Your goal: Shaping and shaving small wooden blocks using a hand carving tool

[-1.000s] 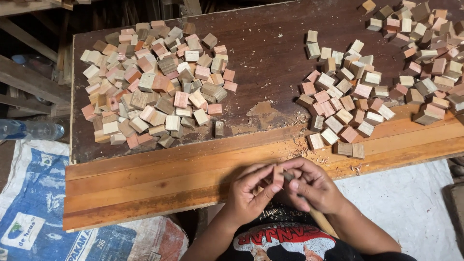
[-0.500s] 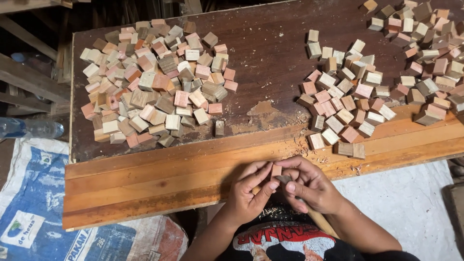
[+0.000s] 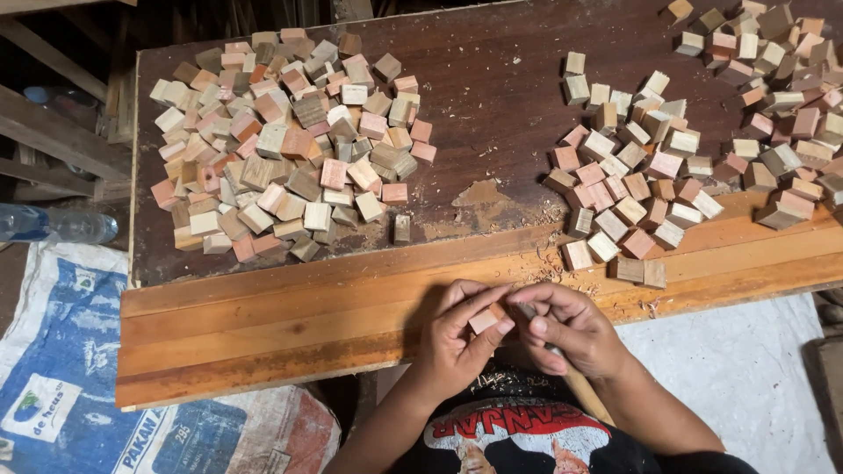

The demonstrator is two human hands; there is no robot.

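Left hand (image 3: 452, 338) is pinching a small pale wooden block (image 3: 486, 318) between thumb and fingertips, right at the near edge of the tabletop (image 3: 263, 325). Right hand (image 3: 571, 332) is closed around a tool with a light wooden handle (image 3: 584, 395) that pokes out below the palm toward the person's body; the working end sits right up against the block, but it's tucked behind the fingers so I can't make out what kind of tip it has. Both hands are pretty much touching each other around that one block. Just past them, the front strip of the tabletop is lighter orange-brown planks with some shavings (image 3: 562, 272) scattered on it. Further up on the dark board there's a big heap of little cubes (image 3: 281, 149) to the left, a mix of pinkish, tan and grey-brown ones, and one lone block (image 3: 402, 229) sitting just off its lower right edge. To the right there's a second, looser pile (image 3: 632, 175), and it runs on into more blocks (image 3: 781, 79) in the far right corner. Off the tabletop on the left, a clear plastic bottle (image 3: 53, 226) lies on its side above a blue and white woven sack (image 3: 61, 351).
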